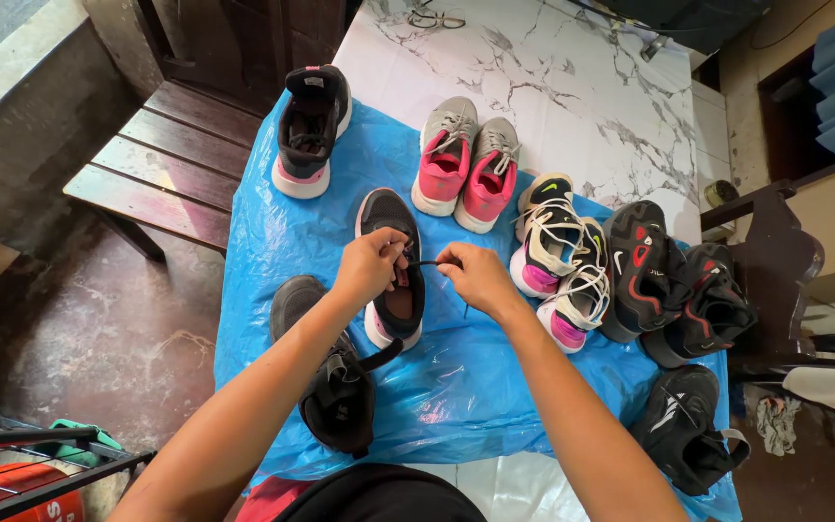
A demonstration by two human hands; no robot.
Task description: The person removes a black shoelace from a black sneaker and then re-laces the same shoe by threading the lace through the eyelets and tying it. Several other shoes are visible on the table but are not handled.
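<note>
A black sneaker with a pink-and-white sole (390, 290) lies in the middle of the blue plastic sheet (273, 242). My left hand (369, 266) rests over its tongue, fingers pinched on a black lace. My right hand (474, 275) pinches the other end of the same black lace (425, 262), which runs taut between the two hands. A matching black sneaker (311, 126) sits apart at the far left of the sheet.
A grey-and-pink pair (466, 164), a white-and-pink pair (562, 261), a black-and-red pair (674, 285) and two single black shoes (335, 387) (683, 425) lie on the sheet over a marble table (553, 77). A wooden bench (166, 164) stands left, a dark chair (775, 261) right.
</note>
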